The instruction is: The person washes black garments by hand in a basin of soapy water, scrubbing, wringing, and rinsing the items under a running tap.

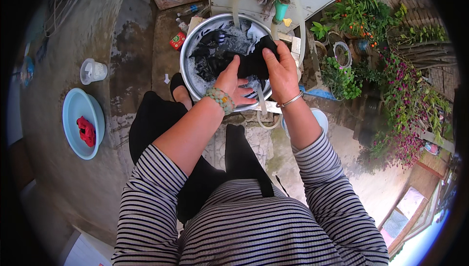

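A round metal basin (184, 60) in front of me holds sudsy water and soaked dark clothes (209, 58), some with white stripes. Above its right side, my right hand (282, 71) grips a bunched black cloth (256, 62) between thumb and fingers. My left hand (234, 86) is over the near part of the basin with its fingers spread. Its thumb is up against the left edge of the cloth; whether the palm bears any of the weight is hidden.
A green tap (281, 7) with a pale hose (236, 5) stands behind the basin. On the left are a light-blue tub (66, 123) with a red cloth (86, 131) and a white plastic bucket (93, 71). Potted plants (344, 79) line the right. A red box (177, 41) lies beside the basin.
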### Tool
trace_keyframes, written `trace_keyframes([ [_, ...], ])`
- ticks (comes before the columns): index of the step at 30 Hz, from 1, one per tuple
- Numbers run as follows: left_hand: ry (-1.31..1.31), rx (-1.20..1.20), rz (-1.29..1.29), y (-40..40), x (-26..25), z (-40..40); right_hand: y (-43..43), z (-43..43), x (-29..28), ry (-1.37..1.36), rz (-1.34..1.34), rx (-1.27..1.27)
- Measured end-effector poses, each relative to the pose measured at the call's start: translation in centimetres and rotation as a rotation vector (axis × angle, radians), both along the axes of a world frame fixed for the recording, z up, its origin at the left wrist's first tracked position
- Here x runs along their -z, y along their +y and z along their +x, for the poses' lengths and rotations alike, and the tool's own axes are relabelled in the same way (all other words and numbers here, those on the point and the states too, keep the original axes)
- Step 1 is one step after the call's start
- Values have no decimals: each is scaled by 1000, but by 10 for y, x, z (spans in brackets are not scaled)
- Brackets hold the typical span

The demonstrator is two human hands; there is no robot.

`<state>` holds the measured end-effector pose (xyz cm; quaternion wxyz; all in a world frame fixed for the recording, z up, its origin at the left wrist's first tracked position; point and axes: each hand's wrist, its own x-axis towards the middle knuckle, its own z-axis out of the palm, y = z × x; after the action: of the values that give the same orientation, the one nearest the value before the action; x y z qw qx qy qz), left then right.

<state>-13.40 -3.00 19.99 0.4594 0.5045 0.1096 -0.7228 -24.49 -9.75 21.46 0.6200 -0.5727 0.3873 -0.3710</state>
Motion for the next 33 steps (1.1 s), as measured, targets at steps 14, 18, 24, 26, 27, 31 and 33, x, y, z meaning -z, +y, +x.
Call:
trace_keyframes([
  [14, -412, -490, -356, -34, -17, 9, 25, 49, -14, -79, -47, 183],
  [18, -242, -453, -490, -32, -12, 20, 44, 66, -20, -66, -348, 80],
  [24, -111, -504, -601, -30, -45, 0, -23, 68, -30, -108, -53, 198],
  [26, -232, -473, -549, -40, -20, 47, 41, 81, -35, 11, -493, 141],
  [27, -55, -563, -540, -40, -27, 51, 65, 78, -51, 119, -659, 98],
  [31, 9, -633, -624, -59, -36, 18, -16, 71, -41, 75, -655, 45],
  [33, -56, -505, -643, -43, -57, 13, -67, 81, -63, 41, 18, 61],
])
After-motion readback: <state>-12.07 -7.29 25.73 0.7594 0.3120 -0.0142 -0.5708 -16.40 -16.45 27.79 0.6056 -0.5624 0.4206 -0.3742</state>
